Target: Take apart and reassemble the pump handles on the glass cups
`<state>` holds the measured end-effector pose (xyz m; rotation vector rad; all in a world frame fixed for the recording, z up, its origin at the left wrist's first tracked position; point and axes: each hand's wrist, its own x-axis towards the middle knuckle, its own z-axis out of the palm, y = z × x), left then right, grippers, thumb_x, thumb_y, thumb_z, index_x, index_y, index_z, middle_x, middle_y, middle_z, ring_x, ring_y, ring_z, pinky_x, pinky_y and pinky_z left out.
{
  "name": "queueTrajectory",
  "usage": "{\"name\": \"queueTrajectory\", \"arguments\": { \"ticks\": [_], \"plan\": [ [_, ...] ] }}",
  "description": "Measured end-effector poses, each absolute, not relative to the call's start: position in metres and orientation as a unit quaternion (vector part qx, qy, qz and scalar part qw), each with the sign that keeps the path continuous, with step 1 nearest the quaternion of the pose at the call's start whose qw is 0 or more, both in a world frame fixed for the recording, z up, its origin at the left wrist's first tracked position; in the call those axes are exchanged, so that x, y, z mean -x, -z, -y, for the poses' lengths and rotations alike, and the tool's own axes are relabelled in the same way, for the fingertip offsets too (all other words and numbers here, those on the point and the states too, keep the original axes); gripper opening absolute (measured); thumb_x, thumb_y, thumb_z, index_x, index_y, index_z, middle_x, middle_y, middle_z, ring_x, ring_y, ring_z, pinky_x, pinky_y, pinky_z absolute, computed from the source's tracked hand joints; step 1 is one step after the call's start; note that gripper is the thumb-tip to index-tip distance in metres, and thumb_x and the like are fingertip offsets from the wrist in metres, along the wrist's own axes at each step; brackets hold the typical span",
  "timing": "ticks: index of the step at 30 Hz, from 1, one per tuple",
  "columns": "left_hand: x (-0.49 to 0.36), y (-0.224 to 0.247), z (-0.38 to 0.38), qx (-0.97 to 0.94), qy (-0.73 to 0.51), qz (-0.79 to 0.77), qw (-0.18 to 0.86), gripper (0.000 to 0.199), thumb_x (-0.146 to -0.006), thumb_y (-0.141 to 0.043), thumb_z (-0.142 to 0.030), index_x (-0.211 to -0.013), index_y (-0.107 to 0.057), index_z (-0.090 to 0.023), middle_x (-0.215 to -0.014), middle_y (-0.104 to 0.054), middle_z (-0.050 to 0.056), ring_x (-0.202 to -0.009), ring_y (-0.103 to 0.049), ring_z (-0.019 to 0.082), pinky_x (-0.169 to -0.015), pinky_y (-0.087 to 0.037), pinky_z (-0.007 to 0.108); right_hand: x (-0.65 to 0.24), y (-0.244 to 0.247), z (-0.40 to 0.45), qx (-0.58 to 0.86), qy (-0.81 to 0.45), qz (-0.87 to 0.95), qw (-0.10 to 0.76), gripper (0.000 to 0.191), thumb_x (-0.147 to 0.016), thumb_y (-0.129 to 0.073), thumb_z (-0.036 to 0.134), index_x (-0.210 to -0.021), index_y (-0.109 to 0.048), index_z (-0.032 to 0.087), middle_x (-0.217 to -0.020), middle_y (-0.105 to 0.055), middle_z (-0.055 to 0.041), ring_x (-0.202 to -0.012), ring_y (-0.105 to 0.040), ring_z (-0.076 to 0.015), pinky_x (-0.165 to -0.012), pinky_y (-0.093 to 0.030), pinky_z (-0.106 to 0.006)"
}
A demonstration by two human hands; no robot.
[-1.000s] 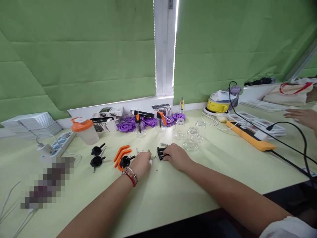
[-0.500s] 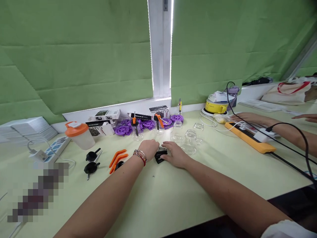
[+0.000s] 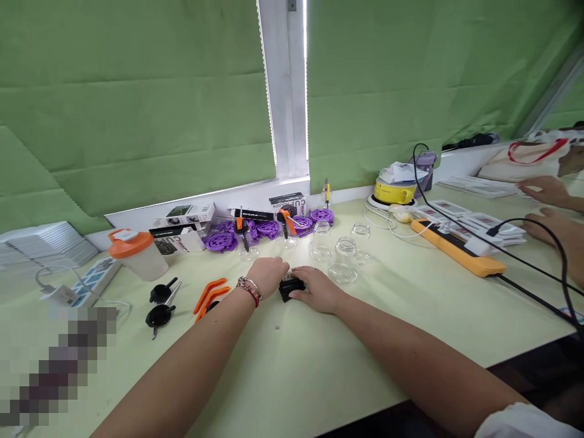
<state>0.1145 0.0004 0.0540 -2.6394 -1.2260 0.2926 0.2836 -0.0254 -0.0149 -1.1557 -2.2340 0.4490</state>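
Green fabric shades (image 3: 150, 91) cover most of the wall ahead of me, parted by a pale window post (image 3: 287, 91) with bright light along its edge. Below them spreads my smooth, light yellow-green tabletop (image 3: 365, 371), its near edge slanting past my forearms. At far right lies a cream tote bag (image 3: 524, 164) with a red handle, and nearer, another person's hands (image 3: 545, 191) reach in beside printed sheets. An orange-and-black power strip (image 3: 456, 249) runs diagonally there, trailing cables. At centre, my right hand (image 3: 319, 291) is narrowed around a small cluster of black plastic pieces (image 3: 291, 289), thumb on the near side; my left hand (image 3: 267, 277) curls close beside them, fingertips bunched, though I cannot tell whether they pinch anything. Along the back sit printed cartons (image 3: 189, 238) and purple spoked discs (image 3: 221, 241). An orange-lidded shaker bottle (image 3: 143, 258) stands to the left, clear glass jars (image 3: 343, 267) just beyond my right hand. Left of my left wrist lie black round-bodied parts (image 3: 159, 315) and bent orange handles (image 3: 210, 296). Smallest is a metal speck (image 3: 277, 328) on bare tabletop, nearer me.
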Motion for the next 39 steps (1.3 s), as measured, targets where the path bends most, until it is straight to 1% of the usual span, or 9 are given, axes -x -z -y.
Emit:
{"name": "queueTrajectory", "arguments": {
  "ticks": [4, 11, 17, 21, 23, 27, 34, 37, 39],
  "plan": [
    [-0.114, -0.052, -0.001, 0.899, -0.079, 0.419, 0.105, 0.021, -0.080, -0.046, -0.008, -0.091, -0.061, -0.017, -0.089, -0.064, 0.009, -0.081, -0.064, 0.022, -0.065, -0.047, 0.030, -0.284, 0.012, 0.027, 0.426, -0.162, 0.843, 0.287, 0.030, -0.078, -0.064, 0.033, -0.103, -0.064, 0.015, -0.117, -0.062, -0.0116, -0.110, -0.055, -0.0268, -0.092, -0.042, -0.038],
    [-0.108, -0.055, -0.009, 0.872, -0.019, 0.482, 0.081, 0.020, -0.075, -0.048, -0.008, -0.084, -0.061, -0.020, -0.087, -0.065, 0.005, -0.084, -0.062, 0.020, -0.066, -0.042, 0.026, -0.284, 0.011, 0.027, 0.437, -0.174, 0.835, 0.284, 0.036, -0.077, -0.065, 0.035, -0.108, -0.064, 0.016, -0.119, -0.062, -0.0117, -0.115, -0.053, -0.0275, -0.096, -0.040, -0.039],
    [-0.109, -0.045, -0.031, 0.812, 0.033, 0.583, 0.021, 0.017, -0.078, -0.050, -0.017, -0.087, -0.064, -0.021, -0.087, -0.068, 0.005, -0.080, -0.062, 0.017, -0.062, -0.043, 0.024, -0.284, 0.016, 0.024, 0.428, -0.168, 0.839, 0.290, 0.039, -0.077, -0.065, 0.036, -0.110, -0.063, 0.016, -0.117, -0.063, -0.0119, -0.114, -0.054, -0.0277, -0.095, -0.040, -0.040],
    [-0.113, -0.028, -0.044, 0.787, 0.039, 0.616, -0.014, 0.025, -0.074, -0.051, -0.014, -0.093, -0.067, -0.021, -0.091, -0.070, 0.005, -0.081, -0.063, 0.017, -0.063, -0.044, 0.023, -0.284, 0.017, 0.023, 0.419, -0.162, 0.844, 0.291, 0.038, -0.077, -0.066, 0.036, -0.110, -0.062, 0.016, -0.114, -0.063, -0.0117, -0.111, -0.055, -0.0271, -0.093, -0.041, -0.040],
    [-0.114, -0.022, -0.047, 0.784, 0.037, 0.619, -0.029, 0.028, -0.073, -0.052, -0.013, -0.093, -0.068, -0.022, -0.092, -0.070, 0.005, -0.083, -0.063, 0.018, -0.064, -0.045, 0.024, -0.285, 0.016, 0.024, 0.418, -0.160, 0.846, 0.289, 0.037, -0.077, -0.065, 0.036, -0.109, -0.063, 0.017, -0.112, -0.064, -0.0115, -0.109, -0.056, -0.0270, -0.092, -0.042, -0.039],
    [-0.113, -0.020, -0.045, 0.788, 0.032, 0.612, -0.055, 0.024, -0.073, -0.053, -0.016, -0.088, -0.071, -0.022, -0.094, -0.070, 0.006, -0.084, -0.064, 0.019, -0.067, -0.047, 0.025, -0.285, 0.014, 0.024, 0.420, -0.166, 0.845, 0.285, 0.035, -0.077, -0.065, 0.036, -0.106, -0.063, 0.017, -0.110, -0.064, -0.0112, -0.108, -0.056, -0.0271, -0.091, -0.042, -0.039],
    [-0.112, -0.023, -0.035, 0.810, 0.023, 0.577, -0.105, 0.023, -0.073, -0.053, -0.014, -0.085, -0.072, -0.020, -0.088, -0.070, 0.005, -0.080, -0.065, 0.017, -0.069, -0.049, 0.024, -0.288, 0.014, 0.025, 0.429, -0.201, 0.829, 0.297, 0.036, -0.078, -0.064, 0.034, -0.110, -0.061, 0.019, -0.115, -0.062, -0.0098, -0.109, -0.054, -0.0261, -0.091, -0.041, -0.039],
    [-0.112, -0.024, -0.030, 0.813, 0.017, 0.569, -0.123, 0.026, -0.072, -0.053, -0.011, -0.087, -0.072, -0.019, -0.089, -0.071, 0.006, -0.076, -0.065, 0.016, -0.066, -0.050, 0.022, -0.288, 0.013, 0.025, 0.431, -0.205, 0.828, 0.293, 0.034, -0.078, -0.064, 0.034, -0.108, -0.062, 0.019, -0.114, -0.062, -0.0098, -0.109, -0.054, -0.0264, -0.090, -0.042, -0.039],
    [-0.112, -0.024, -0.027, 0.811, 0.010, 0.570, -0.136, 0.029, -0.072, -0.052, -0.010, -0.090, -0.072, -0.020, -0.092, -0.070, 0.006, -0.066, -0.065, 0.015, -0.058, -0.050, 0.022, -0.288, 0.013, 0.026, 0.434, -0.205, 0.828, 0.290, 0.034, -0.078, -0.064, 0.034, -0.109, -0.062, 0.019, -0.112, -0.063, -0.0098, -0.109, -0.054, -0.0265, -0.090, -0.042, -0.039]
  ]
}}
